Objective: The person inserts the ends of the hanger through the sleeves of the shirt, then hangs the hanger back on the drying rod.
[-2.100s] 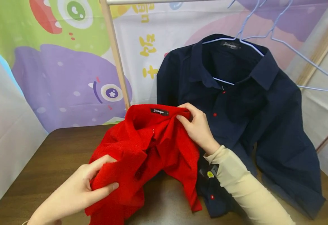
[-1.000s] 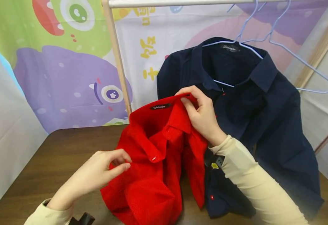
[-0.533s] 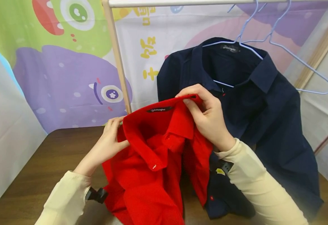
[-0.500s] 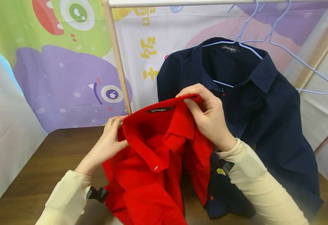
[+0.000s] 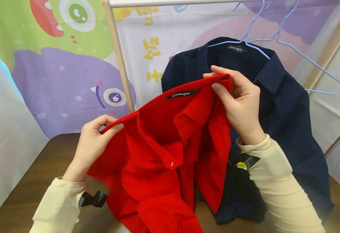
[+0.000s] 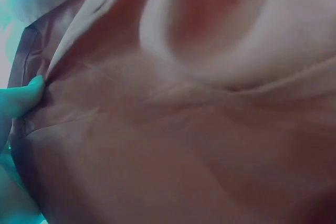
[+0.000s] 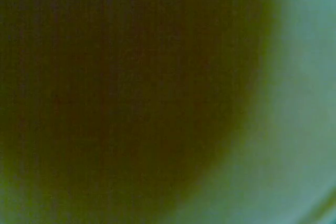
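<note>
A red collared shirt with a black neck label hangs between my hands in the head view, its lower part drooping toward the table. My left hand pinches its shoulder at the left, thumb in front and fingers behind. At the upper right, my right hand grips the other side by the collar, thumb on the near face. The left wrist view shows the shirt's folds close up, with the left thumb pressed on the edge. Dark blur fills most of the right wrist view.
Behind the red shirt, a navy shirt hangs on a light blue hanger from a white rail. A second blue hanger is beside it. Below lies a brown wooden table; a cartoon-printed cloth stands behind.
My left hand let go of the shirt's lower left side, rose and took hold of its shoulder. Both hands have since spread apart, the right one moving up and right, stretching the shirt's top edge.
</note>
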### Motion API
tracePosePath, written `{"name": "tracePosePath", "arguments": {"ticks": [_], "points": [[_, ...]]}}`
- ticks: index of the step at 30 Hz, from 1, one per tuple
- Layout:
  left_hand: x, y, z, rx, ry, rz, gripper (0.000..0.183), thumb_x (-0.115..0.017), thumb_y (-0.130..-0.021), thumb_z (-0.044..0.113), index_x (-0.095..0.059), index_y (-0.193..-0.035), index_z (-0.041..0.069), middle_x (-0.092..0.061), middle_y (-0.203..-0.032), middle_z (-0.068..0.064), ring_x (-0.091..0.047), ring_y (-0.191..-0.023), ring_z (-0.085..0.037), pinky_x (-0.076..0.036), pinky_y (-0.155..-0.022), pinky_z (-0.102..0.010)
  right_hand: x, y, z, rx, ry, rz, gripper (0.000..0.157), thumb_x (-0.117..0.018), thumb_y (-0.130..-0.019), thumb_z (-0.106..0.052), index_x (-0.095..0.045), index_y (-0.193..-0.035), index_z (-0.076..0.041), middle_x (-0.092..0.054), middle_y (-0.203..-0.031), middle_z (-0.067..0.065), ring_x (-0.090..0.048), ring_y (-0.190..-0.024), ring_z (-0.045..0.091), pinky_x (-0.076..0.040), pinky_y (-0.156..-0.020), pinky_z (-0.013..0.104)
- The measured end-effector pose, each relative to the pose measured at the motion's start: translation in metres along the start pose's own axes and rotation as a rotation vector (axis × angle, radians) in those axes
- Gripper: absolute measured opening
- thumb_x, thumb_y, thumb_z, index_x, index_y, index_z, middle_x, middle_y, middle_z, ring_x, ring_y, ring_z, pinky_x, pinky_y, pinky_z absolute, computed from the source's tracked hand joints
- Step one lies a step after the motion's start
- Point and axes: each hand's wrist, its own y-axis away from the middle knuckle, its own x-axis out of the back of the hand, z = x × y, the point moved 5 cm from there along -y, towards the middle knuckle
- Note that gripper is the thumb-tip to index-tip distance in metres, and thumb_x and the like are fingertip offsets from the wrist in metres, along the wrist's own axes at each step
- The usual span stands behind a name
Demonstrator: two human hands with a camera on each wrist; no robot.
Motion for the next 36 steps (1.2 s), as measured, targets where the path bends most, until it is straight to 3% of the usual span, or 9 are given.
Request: {"name": "tracePosePath", "arguments": {"ticks": [8, 15, 21, 24, 27, 30, 32, 36], "points": [[0.035, -0.004, 0.017, -0.046, 0.097, 0.159, 0.006, -0.069, -0.079, 0.008, -0.067, -0.082, 0.003, -0.056, -0.067, 0.019, -0.049, -0.064, -0.004, -0.037, -0.055, -0.016, 0.004, 0.000, 0.008, -0.017, 0.056, 0.025, 0.028, -0.060, -0.082, 0.007, -0.062, -0.110, 0.004, -0.069, -0.098, 0.004, -0.064, -0.081, 0.018, -0.052, -0.072, 0.023], [0.050, -0.009, 0.022, 0.042, 0.140, 0.282, 0.007, -0.068, -0.081, 0.013, -0.068, -0.076, 0.018, -0.059, -0.064, 0.015, -0.050, -0.059, -0.007, -0.039, -0.051, -0.016, 0.001, 0.009, 0.024, -0.133, 0.124, -0.032, 0.030, -0.059, -0.085, 0.000, -0.059, -0.116, -0.002, -0.065, -0.099, 0.001, -0.060, -0.073, 0.014, -0.051, -0.067, 0.020], [0.041, -0.006, -0.002, 0.175, 0.170, 0.201, 0.006, -0.067, -0.083, 0.017, -0.067, -0.077, 0.016, -0.057, -0.061, 0.016, -0.046, -0.058, -0.005, -0.036, -0.048, -0.019, -0.011, 0.032, 0.045, -0.239, 0.121, -0.128, 0.027, -0.056, -0.088, -0.002, -0.058, -0.114, -0.001, -0.063, -0.098, -0.001, -0.058, -0.076, 0.014, -0.050, -0.068, 0.019], [0.034, -0.001, -0.011, 0.176, 0.117, 0.125, 0.011, -0.065, -0.084, 0.020, -0.066, -0.084, 0.008, -0.058, -0.064, 0.020, -0.047, -0.062, -0.003, -0.036, -0.052, -0.018, -0.016, 0.043, 0.055, -0.263, 0.125, -0.162, 0.023, -0.056, -0.088, -0.003, -0.058, -0.111, -0.001, -0.063, -0.099, -0.001, -0.058, -0.078, 0.014, -0.049, -0.070, 0.020], [0.025, 0.003, -0.014, 0.139, 0.039, 0.037, 0.017, -0.063, -0.085, 0.022, -0.064, -0.095, 0.007, -0.060, -0.070, 0.019, -0.048, -0.066, -0.001, -0.035, -0.058, -0.018, -0.019, 0.051, 0.063, -0.285, 0.114, -0.188, 0.021, -0.054, -0.089, -0.004, -0.059, -0.110, -0.002, -0.063, -0.099, 0.001, -0.057, -0.081, 0.015, -0.048, -0.074, 0.021], [0.015, 0.008, -0.011, 0.063, 0.000, -0.040, 0.020, -0.061, -0.086, 0.015, -0.060, -0.104, 0.008, -0.065, -0.080, 0.007, -0.052, -0.072, 0.003, -0.037, -0.064, -0.014, -0.023, 0.058, 0.070, -0.334, 0.079, -0.231, 0.022, -0.053, -0.090, -0.005, -0.058, -0.111, -0.004, -0.063, -0.101, 0.002, -0.057, -0.083, 0.017, -0.048, -0.076, 0.022], [0.009, 0.012, -0.006, -0.044, -0.012, -0.080, 0.028, -0.059, -0.085, 0.004, -0.056, -0.112, 0.008, -0.065, -0.091, -0.002, -0.056, -0.080, -0.001, -0.039, -0.071, -0.011, -0.025, 0.063, 0.073, -0.375, 0.057, -0.259, 0.022, -0.052, -0.091, -0.006, -0.058, -0.113, -0.004, -0.062, -0.103, 0.002, -0.057, -0.084, 0.018, -0.048, -0.077, 0.023], [-0.001, 0.023, 0.011, -0.347, -0.012, -0.144, 0.050, -0.053, -0.076, -0.018, -0.048, -0.121, 0.003, -0.056, -0.113, -0.009, -0.052, -0.104, -0.015, -0.034, -0.091, -0.011, -0.029, 0.068, 0.075, -0.422, 0.025, -0.274, 0.023, -0.051, -0.091, -0.006, -0.057, -0.114, -0.004, -0.062, -0.104, 0.002, -0.058, -0.085, 0.018, -0.049, -0.077, 0.023]]}}
